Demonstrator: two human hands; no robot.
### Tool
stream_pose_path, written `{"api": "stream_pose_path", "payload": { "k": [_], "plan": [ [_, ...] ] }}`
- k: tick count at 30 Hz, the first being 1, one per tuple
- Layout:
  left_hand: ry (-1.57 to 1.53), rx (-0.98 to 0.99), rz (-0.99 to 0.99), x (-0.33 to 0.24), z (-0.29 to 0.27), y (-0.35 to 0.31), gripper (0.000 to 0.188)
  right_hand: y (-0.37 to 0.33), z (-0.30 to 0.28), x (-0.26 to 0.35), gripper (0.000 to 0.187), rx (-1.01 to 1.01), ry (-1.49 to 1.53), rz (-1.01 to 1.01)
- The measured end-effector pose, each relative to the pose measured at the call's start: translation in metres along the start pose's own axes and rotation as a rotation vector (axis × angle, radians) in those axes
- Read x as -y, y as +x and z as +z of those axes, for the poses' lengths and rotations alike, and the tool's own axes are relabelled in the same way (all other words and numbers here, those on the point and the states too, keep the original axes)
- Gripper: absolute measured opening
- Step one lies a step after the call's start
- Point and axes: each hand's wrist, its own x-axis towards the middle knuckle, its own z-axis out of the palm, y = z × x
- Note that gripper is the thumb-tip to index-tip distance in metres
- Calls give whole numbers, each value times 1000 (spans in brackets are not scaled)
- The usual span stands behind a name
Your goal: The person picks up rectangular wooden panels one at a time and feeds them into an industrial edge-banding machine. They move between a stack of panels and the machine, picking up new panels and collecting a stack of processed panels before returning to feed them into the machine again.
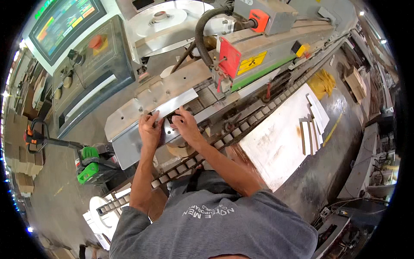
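A narrow white board strip (177, 102) lies along the metal fence of a machine's infeed table. My left hand (149, 127) is at the strip's near left end, its fingers bent and closed on the edge. Just to the right, my right hand (186, 126) hovers beside the strip's near side. Its fingers are curled but apart, and I see nothing between them. The grey metal infeed plate (126, 151) extends under and left of my hands. Both palms hide part of the table.
A control panel (92, 56) with a screen and red button stands at left. Ahead are the machine's red guard (229, 58) and a hose (200, 36). A roller chain track (224, 140) runs diagonally past my body. White strips (311, 134) lie on a white board (276, 146) at right.
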Motion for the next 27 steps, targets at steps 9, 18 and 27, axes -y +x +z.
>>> {"api": "stream_pose_path", "payload": {
  "k": [9,18,27],
  "plan": [
    [2,20,16,-9,2,7,33,10,-1,0,45,-68,-70,-127],
    [-16,74,-9,-35,39,24,33,24,-44,22,45,-91,-76,-56],
    [-47,66,-15,-67,95,48,28,44,-95,14,45,-260,-531,-123]
  ]
}}
